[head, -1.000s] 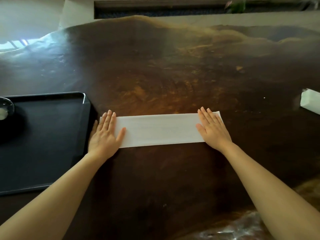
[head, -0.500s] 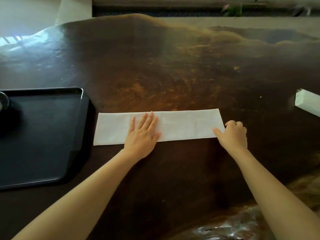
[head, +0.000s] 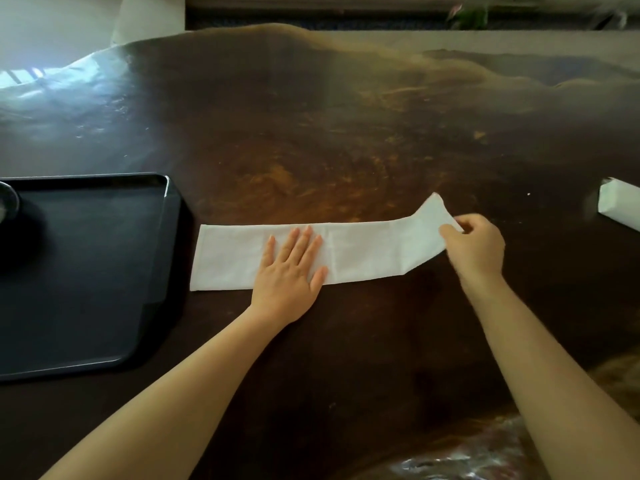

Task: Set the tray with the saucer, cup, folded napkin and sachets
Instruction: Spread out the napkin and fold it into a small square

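A white napkin (head: 363, 251), folded into a long strip, lies across the dark wooden table (head: 346, 133). My left hand (head: 292, 268) rests flat on the strip's middle, fingers spread, pressing it down. My right hand (head: 476, 245) pinches the strip's right end, which is lifted off the table and bent upward. A black tray (head: 86, 271) sits at the left, close to the napkin's left end. A round dark item (head: 7, 206) shows at the tray's far left edge, mostly cut off by the frame.
A white box-like object (head: 620, 207) lies at the right edge of the table. Shiny plastic wrap (head: 467, 459) lies at the near right. The table's far edge is wavy, and a plant (head: 471, 13) stands beyond it.
My left hand slid from the napkin's left end to its middle. My right hand moved off the right end, took hold of it and lifted it.
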Demonstrator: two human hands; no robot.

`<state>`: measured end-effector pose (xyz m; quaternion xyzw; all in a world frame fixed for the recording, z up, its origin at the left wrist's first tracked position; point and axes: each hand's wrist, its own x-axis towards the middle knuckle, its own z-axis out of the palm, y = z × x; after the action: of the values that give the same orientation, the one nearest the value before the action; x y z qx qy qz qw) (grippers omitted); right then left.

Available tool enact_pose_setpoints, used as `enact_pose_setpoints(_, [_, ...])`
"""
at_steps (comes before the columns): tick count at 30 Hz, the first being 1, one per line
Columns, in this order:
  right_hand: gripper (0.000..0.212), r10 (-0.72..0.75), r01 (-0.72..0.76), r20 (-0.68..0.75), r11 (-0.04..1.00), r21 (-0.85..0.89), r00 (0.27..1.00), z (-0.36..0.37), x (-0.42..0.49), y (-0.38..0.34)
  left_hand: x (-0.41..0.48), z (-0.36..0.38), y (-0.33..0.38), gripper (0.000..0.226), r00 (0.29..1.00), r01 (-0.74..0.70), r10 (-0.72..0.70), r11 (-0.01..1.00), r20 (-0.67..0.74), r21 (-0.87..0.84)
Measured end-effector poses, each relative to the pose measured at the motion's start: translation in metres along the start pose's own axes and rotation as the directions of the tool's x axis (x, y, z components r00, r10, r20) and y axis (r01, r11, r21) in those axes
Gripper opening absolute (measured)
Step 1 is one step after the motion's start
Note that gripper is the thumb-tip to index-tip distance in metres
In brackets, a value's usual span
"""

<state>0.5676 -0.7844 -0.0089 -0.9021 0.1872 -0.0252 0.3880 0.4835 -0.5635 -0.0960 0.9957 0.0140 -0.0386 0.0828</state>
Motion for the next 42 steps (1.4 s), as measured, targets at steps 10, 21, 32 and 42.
enact_pose_setpoints(10, [0.037, -0.62, 0.652, 0.221, 0.747, -0.128, 0.753, 0.099, -0.075, 0.016, -0.002, 0.003, -0.001, 0.059, 0.999, 0.001, -0.002, 1.0, -0.033, -0.013])
enact_pose_setpoints(21, [0.071, -0.541, 0.782, 0.59, 0.554, -0.286, 0.599, 0.097, -0.067, 0.035, -0.001, 0.001, -0.003, 0.059, 1.0, -0.023, 0.023, 1.0, -0.015, -0.007])
enact_pose_setpoints(32, [0.043, -0.7, 0.783, 0.381, 0.611, -0.116, 0.603, 0.083, -0.046, 0.022, 0.004, -0.005, -0.01, 0.056, 0.997, -0.059, 0.062, 0.997, 0.052, -0.051])
enact_pose_setpoints(42, [0.068, -0.5, 0.855, 0.694, 0.301, -0.422, 0.518, 0.095, -0.014, 0.026, 0.008, -0.011, -0.025, 0.056, 0.987, -0.122, 0.125, 0.992, 0.101, -0.035])
